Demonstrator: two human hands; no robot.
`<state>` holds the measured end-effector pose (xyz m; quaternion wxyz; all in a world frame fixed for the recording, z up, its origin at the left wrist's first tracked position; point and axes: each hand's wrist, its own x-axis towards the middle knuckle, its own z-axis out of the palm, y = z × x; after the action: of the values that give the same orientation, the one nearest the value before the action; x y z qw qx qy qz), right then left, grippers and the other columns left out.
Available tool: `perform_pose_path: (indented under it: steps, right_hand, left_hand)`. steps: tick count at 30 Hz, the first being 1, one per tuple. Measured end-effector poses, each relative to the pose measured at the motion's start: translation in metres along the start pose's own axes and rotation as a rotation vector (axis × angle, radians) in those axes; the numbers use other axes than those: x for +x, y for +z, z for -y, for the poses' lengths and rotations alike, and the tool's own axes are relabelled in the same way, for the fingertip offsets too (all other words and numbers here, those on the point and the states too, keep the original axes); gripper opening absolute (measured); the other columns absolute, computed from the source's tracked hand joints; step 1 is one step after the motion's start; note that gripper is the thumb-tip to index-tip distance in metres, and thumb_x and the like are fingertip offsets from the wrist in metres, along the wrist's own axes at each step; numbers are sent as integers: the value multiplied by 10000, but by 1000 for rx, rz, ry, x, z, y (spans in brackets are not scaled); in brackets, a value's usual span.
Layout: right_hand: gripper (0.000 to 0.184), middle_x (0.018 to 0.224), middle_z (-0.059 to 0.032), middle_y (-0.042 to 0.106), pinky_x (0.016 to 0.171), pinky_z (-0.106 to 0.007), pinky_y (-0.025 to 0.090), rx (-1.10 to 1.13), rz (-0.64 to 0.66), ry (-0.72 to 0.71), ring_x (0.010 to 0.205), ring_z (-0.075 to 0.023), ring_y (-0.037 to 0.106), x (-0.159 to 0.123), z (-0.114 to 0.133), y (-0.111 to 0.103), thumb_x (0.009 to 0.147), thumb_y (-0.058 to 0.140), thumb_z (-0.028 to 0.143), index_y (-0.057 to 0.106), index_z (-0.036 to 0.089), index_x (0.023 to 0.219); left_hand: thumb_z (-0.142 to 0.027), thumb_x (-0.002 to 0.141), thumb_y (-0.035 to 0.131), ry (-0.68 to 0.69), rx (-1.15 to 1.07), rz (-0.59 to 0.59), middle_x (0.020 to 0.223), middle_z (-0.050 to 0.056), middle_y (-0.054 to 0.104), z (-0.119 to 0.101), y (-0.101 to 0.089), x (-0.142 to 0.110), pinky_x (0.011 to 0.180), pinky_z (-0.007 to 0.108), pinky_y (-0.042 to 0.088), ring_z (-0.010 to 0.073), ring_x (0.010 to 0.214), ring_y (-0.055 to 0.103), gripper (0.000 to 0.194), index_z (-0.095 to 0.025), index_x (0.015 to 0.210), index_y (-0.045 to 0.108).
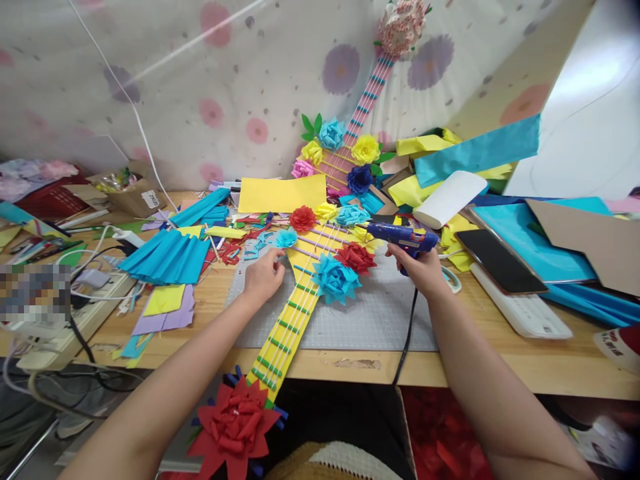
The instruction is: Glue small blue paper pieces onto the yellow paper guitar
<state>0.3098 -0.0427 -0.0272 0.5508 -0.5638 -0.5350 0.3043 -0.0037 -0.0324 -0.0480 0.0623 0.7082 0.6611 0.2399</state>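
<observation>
A blue hot glue gun [405,237] is gripped in my right hand [417,267], its nozzle pointing left over the paper guitar's body. The yellow paper guitar [287,320] lies with its neck toward me, strung with white strings and crossed by green strips. At the left edge of its body, my left hand [265,275] has curled fingers touching the lower edge of a small light-blue paper flower [286,238]; what they grip is hidden. Red [355,258] and blue paper flowers [336,277] sit on the body. A large red paper flower [235,423] covers the neck's end.
Under the guitar is a grey cutting mat [385,320]. A pink paper guitar [367,100] leans at the back. Blue pleated paper [170,257] and a power strip [83,320] are left; a phone [500,260] lies right. The glue gun's black cord [407,340] drops over the table edge.
</observation>
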Motion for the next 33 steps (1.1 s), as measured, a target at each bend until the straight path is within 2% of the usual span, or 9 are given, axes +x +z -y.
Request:
perform_pose_path:
  steps: [4, 7, 12, 14, 20, 23, 27, 30, 33]
  right_hand:
    - [321, 455, 15, 505, 409, -244, 361, -40, -31, 16, 407, -91, 421, -1, -2, -1, 640, 715, 485, 618, 182, 600]
    - [293, 451, 17, 504, 414, -248, 373, -64, -91, 42, 409, -100, 430, -1, -5, -1, 649, 708, 459, 629, 179, 618]
    - [298, 449, 17, 515, 412, -247, 376, -85, -244, 47, 403, -103, 440, 3, -18, -6, 652, 702, 459, 633, 171, 617]
    - [311, 450, 22, 516, 409, -245, 376, -79, -311, 63, 400, -98, 437, 6, -26, -9, 642, 709, 469, 625, 171, 616]
    - [336, 460, 28, 513, 388, -242, 361, -81, -392, 105, 400, -98, 430, 11, -39, -12, 630, 705, 502, 606, 182, 610]
    - [329, 456, 31, 499, 391, -245, 351, -81, -413, 150, 393, -94, 417, 10, -35, -9, 615, 709, 492, 607, 179, 614]
    - [332, 461, 27, 494, 407, -259, 351, -94, -425, 194, 393, -94, 402, 9, -29, -5, 596, 710, 488, 597, 177, 604]
    - [349, 463, 21, 487, 411, -269, 347, -123, -423, 214, 406, -106, 405, 10, -30, -5, 598, 708, 507, 601, 176, 614]
    - [356, 467, 15, 487, 414, -275, 342, -140, -419, 235, 417, -113, 406, 10, -34, -7, 606, 703, 515, 618, 171, 632]
  left_hand:
    - [-210, 803, 467, -50, -40, -15, 830, 15, 704, 3, -5, 0, 667, 284, 401, 196, 702, 640, 285, -247, 1054, 597]
    - [-198, 787, 483, -105, -168, -55, 781, 10, 691, 7, -9, 2, 671, 279, 420, 189, 703, 645, 268, -236, 1031, 587]
    - [-160, 744, 479, -225, -563, -157, 1095, 38, 655, 22, -8, -7, 588, 226, 443, 119, 685, 660, 243, -206, 976, 538]
    - [-154, 727, 487, -293, -654, -176, 1144, 47, 628, 30, -8, -10, 560, 215, 444, 107, 674, 661, 239, -197, 958, 526]
    - [-164, 707, 547, -347, -662, -146, 1110, 41, 622, 41, -13, -2, 597, 218, 475, 110, 725, 651, 269, -204, 971, 509]
    - [-270, 707, 632, -354, -612, 14, 1150, 73, 616, 24, -15, -4, 592, 249, 487, 138, 751, 647, 379, -210, 1046, 473]
    - [-448, 598, 763, -230, -368, 426, 1098, 111, 652, -15, -17, -17, 712, 320, 491, 221, 858, 663, 773, -184, 1219, 386]
    - [-464, 591, 768, -139, -203, 547, 1175, 148, 640, -38, -22, -24, 752, 333, 471, 281, 999, 649, 947, -180, 1348, 274]
    - [-499, 606, 743, -109, -98, 594, 1181, 182, 641, -49, -28, -23, 756, 346, 459, 322, 1024, 644, 1080, -145, 1431, 143]
